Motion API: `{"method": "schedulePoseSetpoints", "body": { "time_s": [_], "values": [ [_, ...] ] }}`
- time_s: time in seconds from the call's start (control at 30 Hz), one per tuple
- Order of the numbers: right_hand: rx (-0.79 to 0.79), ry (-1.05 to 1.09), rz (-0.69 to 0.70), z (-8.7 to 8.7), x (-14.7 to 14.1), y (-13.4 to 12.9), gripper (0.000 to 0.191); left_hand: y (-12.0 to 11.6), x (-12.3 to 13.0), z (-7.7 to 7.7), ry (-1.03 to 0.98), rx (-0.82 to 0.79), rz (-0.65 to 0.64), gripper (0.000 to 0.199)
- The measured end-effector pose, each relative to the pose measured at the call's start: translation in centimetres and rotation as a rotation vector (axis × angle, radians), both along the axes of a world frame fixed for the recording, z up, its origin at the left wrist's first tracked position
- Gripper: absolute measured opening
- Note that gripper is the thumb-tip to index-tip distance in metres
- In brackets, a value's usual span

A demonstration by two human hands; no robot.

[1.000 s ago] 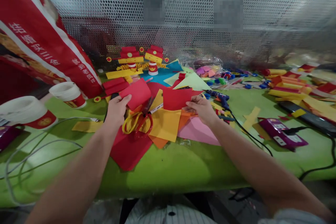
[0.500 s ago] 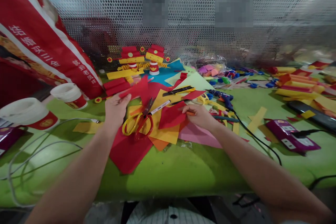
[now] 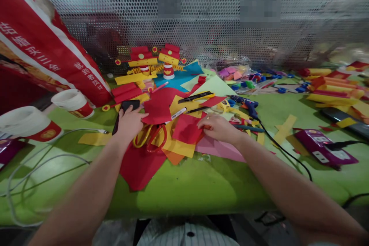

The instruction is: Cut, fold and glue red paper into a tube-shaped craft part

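Observation:
My left hand (image 3: 130, 122) lies with its fingers apart over a black phone-like object (image 3: 129, 105), one finger reaching to the edge of a red paper piece (image 3: 158, 105). Right of centre, my right hand (image 3: 215, 126) pinches the edge of a red paper square (image 3: 186, 128). Between the hands are scissors with yellow and red handles (image 3: 157, 138), their blades covered by the red paper. A white marker (image 3: 178, 113) and a yellow-and-black cutter (image 3: 197, 97) rest on the paper pile.
Two paper cups (image 3: 73, 103) and a red bag (image 3: 66, 42) stand at the left. Two red-and-yellow paper figures (image 3: 168, 61) are at the back. A blue glue gun (image 3: 249, 105) with a black cord and a purple power strip (image 3: 324, 148) lie to the right.
My left hand has let go of a red paper piece, which now covers the scissors' blades, and has opened over the black object. My right hand still pinches the red square, barely moved.

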State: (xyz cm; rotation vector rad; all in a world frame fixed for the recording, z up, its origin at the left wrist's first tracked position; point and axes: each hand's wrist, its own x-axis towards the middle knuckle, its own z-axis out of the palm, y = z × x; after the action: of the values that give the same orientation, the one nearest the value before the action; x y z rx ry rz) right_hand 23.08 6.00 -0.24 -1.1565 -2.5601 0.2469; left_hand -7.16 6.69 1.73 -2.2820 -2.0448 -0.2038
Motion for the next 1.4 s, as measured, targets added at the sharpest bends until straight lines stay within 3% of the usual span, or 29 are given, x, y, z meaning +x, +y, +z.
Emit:
{"method": "schedulePoseSetpoints", "body": {
  "time_s": [0.37,0.5,0.67,0.8,1.13,1.3,1.4],
  "values": [
    [0.058,-0.123,-0.006,0.6,-0.4,-1.0,0.02,-0.6,-0.3,0.4,0.038,0.046,0.006,0.049],
    [0.038,-0.107,-0.02,0.7,-0.3,-1.1,0.02,-0.8,0.4,0.4,0.048,-0.019,-0.109,0.051],
    [-0.001,-0.133,-0.008,0.8,-0.4,-1.0,0.02,-0.7,0.7,0.0,0.064,-0.066,-0.145,0.04],
    [-0.001,-0.136,-0.001,0.8,-0.5,-1.1,0.021,-0.5,0.8,-0.3,0.062,-0.004,-0.16,0.032],
    [0.056,0.053,-0.02,0.8,-0.1,-0.8,0.023,-0.5,-0.5,0.6,0.106,0.028,0.041,0.045],
    [0.155,0.177,-0.032,0.3,0.1,-0.4,0.021,-0.7,-0.7,0.9,0.025,0.223,0.038,0.045],
    [0.166,0.142,-0.148,0.3,-0.2,-0.7,0.021,-1.0,0.4,1.4,-0.101,0.354,-0.043,0.039]
  ]
}}
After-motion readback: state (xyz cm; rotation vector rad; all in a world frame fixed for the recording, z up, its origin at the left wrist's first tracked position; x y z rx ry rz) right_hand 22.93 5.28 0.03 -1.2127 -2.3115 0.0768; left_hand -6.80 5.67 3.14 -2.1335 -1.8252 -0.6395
